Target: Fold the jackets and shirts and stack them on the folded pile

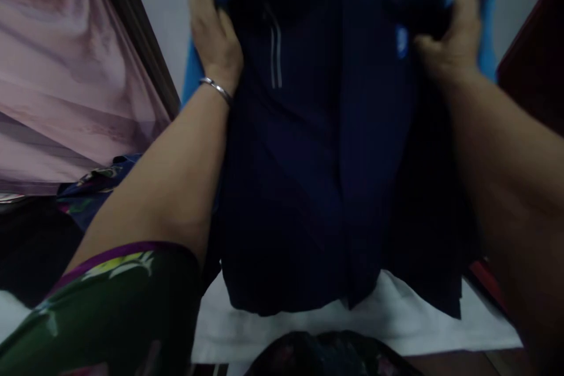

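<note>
A dark navy jacket (299, 147) hangs stretched between my two hands, its lower edge over a white cloth. Bright blue fabric shows along its top corners and outer sides. Two pale parallel lines run down its left part, and a small light-blue mark sits near the upper right. My left hand (215, 35), with a silver bangle at the wrist, is closed on the upper left corner. On the upper right, my right hand (453, 35) grips the other corner, slightly blurred. The fingertips of both are partly hidden behind the fabric.
Pink curtain-like fabric (66, 70) hangs at the left, beside a dark strip. Below it lie a patterned dark-blue cloth (101, 185) and black fabric (30, 241). The white cloth (273, 335) spreads beneath the jacket. A pale wall (158, 0) stands behind; something dark red is at the right.
</note>
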`<state>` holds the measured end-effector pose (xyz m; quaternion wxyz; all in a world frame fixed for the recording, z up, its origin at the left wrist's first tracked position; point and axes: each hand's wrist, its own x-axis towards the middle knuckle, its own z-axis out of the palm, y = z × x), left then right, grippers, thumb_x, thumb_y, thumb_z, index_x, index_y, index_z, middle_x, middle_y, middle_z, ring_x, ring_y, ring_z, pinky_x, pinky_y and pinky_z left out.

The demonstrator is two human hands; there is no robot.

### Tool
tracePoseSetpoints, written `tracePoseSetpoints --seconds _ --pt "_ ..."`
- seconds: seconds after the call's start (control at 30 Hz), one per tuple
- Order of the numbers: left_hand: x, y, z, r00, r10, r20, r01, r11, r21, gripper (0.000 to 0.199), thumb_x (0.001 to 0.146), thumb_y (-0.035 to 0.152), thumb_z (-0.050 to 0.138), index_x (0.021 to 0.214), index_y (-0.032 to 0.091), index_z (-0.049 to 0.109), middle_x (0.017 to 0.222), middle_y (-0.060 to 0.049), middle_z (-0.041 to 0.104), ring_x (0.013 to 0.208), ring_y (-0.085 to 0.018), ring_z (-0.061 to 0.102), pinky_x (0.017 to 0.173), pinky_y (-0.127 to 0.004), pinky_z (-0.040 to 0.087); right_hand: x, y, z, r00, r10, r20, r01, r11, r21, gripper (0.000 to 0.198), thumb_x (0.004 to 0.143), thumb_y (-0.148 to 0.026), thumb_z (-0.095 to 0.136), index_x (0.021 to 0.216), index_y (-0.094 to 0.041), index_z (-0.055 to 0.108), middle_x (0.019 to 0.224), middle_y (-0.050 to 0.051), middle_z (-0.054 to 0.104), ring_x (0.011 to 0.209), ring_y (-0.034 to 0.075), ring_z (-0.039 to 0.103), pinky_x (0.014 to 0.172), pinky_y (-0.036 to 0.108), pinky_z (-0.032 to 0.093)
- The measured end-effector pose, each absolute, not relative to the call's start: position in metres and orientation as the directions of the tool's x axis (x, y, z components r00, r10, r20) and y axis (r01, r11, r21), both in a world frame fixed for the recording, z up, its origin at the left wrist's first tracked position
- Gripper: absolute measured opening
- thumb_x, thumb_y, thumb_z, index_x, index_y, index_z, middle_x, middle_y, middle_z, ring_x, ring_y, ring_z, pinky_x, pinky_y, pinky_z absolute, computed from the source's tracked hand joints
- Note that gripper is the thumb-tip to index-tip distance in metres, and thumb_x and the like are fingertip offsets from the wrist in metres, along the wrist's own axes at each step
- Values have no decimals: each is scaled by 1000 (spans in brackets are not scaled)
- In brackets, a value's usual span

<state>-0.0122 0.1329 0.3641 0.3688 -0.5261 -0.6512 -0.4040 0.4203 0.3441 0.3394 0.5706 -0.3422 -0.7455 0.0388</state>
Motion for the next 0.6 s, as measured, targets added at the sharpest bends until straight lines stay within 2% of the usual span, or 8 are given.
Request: tracePoseSetpoints --seconds 0.03,0.1,0.17,0.23,0.33,0.37,0.43,0.6 --pt "-7 144 339 -270 472 839 963 139 232 48 102 15 19 140 -6 -1 157 -13 1 144 -16 -5 115 -29 -12 400 339 323 -192 440 877 525 801 -287 53 65 -21 16 57 17 50 145 35 16 133 30 20 84 21 35" --pt "0 156 274 -342 650 678 925 107 364 58 98 16 36 144 -4 6 158 -19 -2 145 -23 -3 118 -37 3 367 323 270 -332 444 832 568 799 -200 62 69 -23 11 74 24 52 141 37 25 135 27 20 91 28 32" --pt "5 154 196 -338 744 577 911 105 398 59 90 11 50 141 -3 24 155 -23 15 144 -27 13 118 -40 16 349 299 198 -456 547 702 529 801 -281 61 78 -28 27 101 23 51 144 33 28 138 26 19 101 31 26" --pt "11 139 114 -260 854 451 904 50 425 46 87 17 54 131 5 47 153 -19 26 141 -27 28 116 -40 24 349 271 118 -631 649 425 491 758 -429 55 83 -28 45 122 10 50 146 24 36 137 23 31 107 36 25" --pt "25 96 10 -180 962 203 879 65 471 35 87 27 52 117 13 61 149 -13 38 135 -27 39 113 -40 31 372 227 14 -794 582 175 450 756 -475 36 70 -20 70 105 -11 70 122 12 65 110 21 63 98 34 47" --pt "30 79 -15 -170 976 135 877 88 472 36 87 30 51 117 14 62 147 -13 42 134 -27 41 113 -40 32 384 214 -11 -811 571 126 451 748 -486 32 68 -19 73 100 -15 73 122 11 65 111 24 63 97 37 49" --pt "39 45 -47 -147 988 49 879 108 465 39 87 33 49 120 16 61 143 -11 47 136 -25 38 113 -42 30 408 194 -48 -789 605 106 479 714 -511 33 79 -26 64 111 -18 69 135 11 55 129 28 47 107 47 40" --pt "44 -18 -55 -312 947 82 855 242 459 40 85 35 47 118 16 63 142 -11 48 133 -25 42 113 -42 31 470 171 -82 -637 758 140 629 616 -474 45 90 -43 46 127 -21 60 144 10 45 137 29 35 112 51 31"
